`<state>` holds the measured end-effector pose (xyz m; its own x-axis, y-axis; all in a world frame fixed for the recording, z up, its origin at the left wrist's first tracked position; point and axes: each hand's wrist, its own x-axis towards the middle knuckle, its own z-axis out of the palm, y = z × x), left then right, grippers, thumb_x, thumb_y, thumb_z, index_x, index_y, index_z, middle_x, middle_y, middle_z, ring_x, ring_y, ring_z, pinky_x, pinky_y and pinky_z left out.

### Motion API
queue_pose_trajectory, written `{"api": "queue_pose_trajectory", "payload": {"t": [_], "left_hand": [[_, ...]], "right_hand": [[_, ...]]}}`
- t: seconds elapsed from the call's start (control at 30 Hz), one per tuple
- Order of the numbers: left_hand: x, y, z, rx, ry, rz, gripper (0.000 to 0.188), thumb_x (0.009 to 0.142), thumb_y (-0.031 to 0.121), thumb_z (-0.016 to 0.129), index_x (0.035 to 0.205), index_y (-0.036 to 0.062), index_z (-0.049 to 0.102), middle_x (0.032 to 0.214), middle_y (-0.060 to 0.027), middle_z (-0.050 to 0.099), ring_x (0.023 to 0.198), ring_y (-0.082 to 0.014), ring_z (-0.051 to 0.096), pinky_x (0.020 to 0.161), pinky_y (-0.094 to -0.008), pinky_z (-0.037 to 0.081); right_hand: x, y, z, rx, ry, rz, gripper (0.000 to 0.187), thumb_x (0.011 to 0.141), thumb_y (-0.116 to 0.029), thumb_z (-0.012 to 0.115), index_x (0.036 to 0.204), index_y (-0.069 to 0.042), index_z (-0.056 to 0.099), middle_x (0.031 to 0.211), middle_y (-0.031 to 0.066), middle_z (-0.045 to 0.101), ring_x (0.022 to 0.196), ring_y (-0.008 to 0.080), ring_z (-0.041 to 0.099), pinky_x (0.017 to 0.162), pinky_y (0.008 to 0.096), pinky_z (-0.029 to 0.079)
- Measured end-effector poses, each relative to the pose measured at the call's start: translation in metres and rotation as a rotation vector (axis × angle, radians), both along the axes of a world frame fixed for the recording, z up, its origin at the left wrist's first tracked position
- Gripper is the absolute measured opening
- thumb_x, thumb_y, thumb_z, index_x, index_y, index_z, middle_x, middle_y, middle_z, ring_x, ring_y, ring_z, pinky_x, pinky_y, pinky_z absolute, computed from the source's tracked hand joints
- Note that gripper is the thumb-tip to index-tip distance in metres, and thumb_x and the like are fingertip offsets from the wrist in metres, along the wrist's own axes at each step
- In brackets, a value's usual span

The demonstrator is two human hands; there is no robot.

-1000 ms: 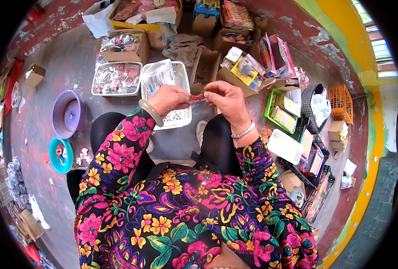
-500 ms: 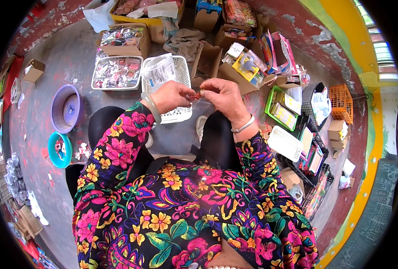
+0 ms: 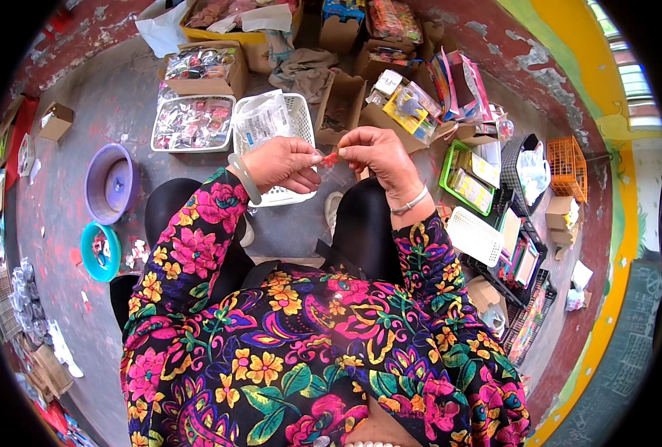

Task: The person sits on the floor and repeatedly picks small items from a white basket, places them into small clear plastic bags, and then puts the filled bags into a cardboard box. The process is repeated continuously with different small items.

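Between my two hands, above the floor in front of my knees, is a small red piece [image 3: 330, 159] too small to name. My left hand [image 3: 280, 164] pinches its left side between thumb and forefinger, the other fingers loosely curled. On its other side the fingertips of my right hand [image 3: 379, 155] are pinched together. Below and behind my left hand stands a white plastic basket [image 3: 308, 119] with a clear plastic bag [image 3: 262, 123] in it. Beside that, a second white basket [image 3: 230, 141] is filled with small packaged items [image 3: 194, 121].
At left stand a purple basin [image 3: 131, 182] and a turquoise basin [image 3: 89, 264] with small pieces in it. Open cardboard boxes [image 3: 342, 97] line the far side. To the right are a green tray [image 3: 446, 165], an upturned white basket [image 3: 474, 237], black crates [image 3: 528, 279] and an orange crate [image 3: 567, 171].
My hands have moved slightly apart, the right one shifting rightward. More of the red piece now shows between them.
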<state>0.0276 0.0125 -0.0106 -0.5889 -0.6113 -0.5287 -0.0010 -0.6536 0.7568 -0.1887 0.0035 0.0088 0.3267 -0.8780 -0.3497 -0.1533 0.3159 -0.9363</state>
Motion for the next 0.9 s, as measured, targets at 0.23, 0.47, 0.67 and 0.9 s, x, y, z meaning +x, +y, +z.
{"api": "queue_pose_trajectory", "payload": {"t": [0.23, 0.47, 0.67, 0.9], "left_hand": [[-0.002, 0.0, -0.005, -0.144, -0.008, -0.058, 0.021, 0.086, 0.011, 0.057, 0.102, -0.0007, 0.06, 0.088, -0.0092, 0.064, 0.076, -0.0143, 0.064, 0.067, -0.024, 0.054], [-0.003, -0.003, -0.008, -0.179, -0.021, -0.076, 0.023, 0.085, 0.011, 0.059, 0.104, -0.0014, 0.059, 0.09, -0.0099, 0.064, 0.077, -0.0152, 0.065, 0.068, -0.0248, 0.054], [0.0, -0.003, -0.005, -0.204, -0.053, 0.036, 0.024, 0.087, 0.014, 0.056, 0.106, -0.0008, 0.059, 0.091, -0.0088, 0.064, 0.082, -0.015, 0.064, 0.066, -0.0249, 0.054], [-0.003, -0.002, 0.002, -0.091, 0.067, 0.107, 0.025, 0.09, 0.016, 0.052, 0.108, -0.0003, 0.056, 0.092, -0.0089, 0.063, 0.088, -0.0166, 0.062, 0.065, -0.0285, 0.054]], "right_hand": [[0.003, 0.0, -0.001, -0.05, -0.001, 0.023, 0.011, 0.07, -0.007, 0.066, 0.079, -0.001, 0.065, 0.065, 0.0013, 0.06, 0.054, 0.0067, 0.052, 0.05, 0.0208, 0.042], [0.015, 0.006, 0.0, -0.066, 0.093, 0.064, 0.012, 0.072, -0.007, 0.064, 0.081, 0.002, 0.065, 0.065, 0.0026, 0.059, 0.058, 0.0074, 0.054, 0.053, 0.0216, 0.043], [0.017, 0.005, -0.015, -0.659, 0.263, 0.097, 0.016, 0.073, -0.007, 0.063, 0.085, 0.003, 0.065, 0.074, 0.0064, 0.062, 0.068, 0.0111, 0.058, 0.061, 0.0242, 0.046], [0.014, 0.005, -0.014, -0.599, 0.209, -0.09, 0.01, 0.071, -0.006, 0.064, 0.079, -0.001, 0.065, 0.071, 0.0064, 0.059, 0.064, 0.0142, 0.057, 0.059, 0.0244, 0.044]]}}
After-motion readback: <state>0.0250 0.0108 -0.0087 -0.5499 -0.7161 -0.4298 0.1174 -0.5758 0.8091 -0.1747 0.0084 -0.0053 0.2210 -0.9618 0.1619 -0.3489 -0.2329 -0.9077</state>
